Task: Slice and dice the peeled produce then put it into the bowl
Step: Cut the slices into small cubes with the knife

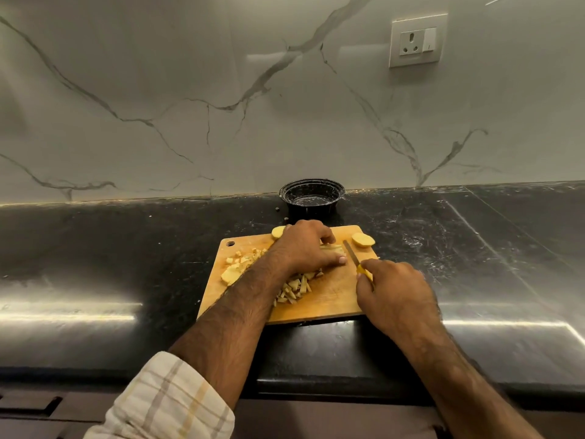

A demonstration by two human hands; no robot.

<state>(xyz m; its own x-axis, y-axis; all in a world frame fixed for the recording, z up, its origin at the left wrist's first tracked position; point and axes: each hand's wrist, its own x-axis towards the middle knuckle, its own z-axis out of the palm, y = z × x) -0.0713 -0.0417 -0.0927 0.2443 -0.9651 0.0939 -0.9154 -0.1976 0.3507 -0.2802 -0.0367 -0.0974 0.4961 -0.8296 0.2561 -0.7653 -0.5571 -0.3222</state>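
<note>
Peeled produce mid-frame on cutting board (332, 299): I see diced pile (296, 288) at board centre, more cubes (242, 256) upper left of board. Strips (332, 247) under left hand (308, 248), fingers curled, pressing them down. Right hand (392, 296) wrapped round yellow-handled knife (354, 259), blade beside strips. Uncut slices wait: one (363, 240) at board's upper right, one (278, 231) at top edge. Bowl (311, 198) above board on table (126, 248), no produce visible inside. I judge dicing roughly half done; transfer not begun.
</note>
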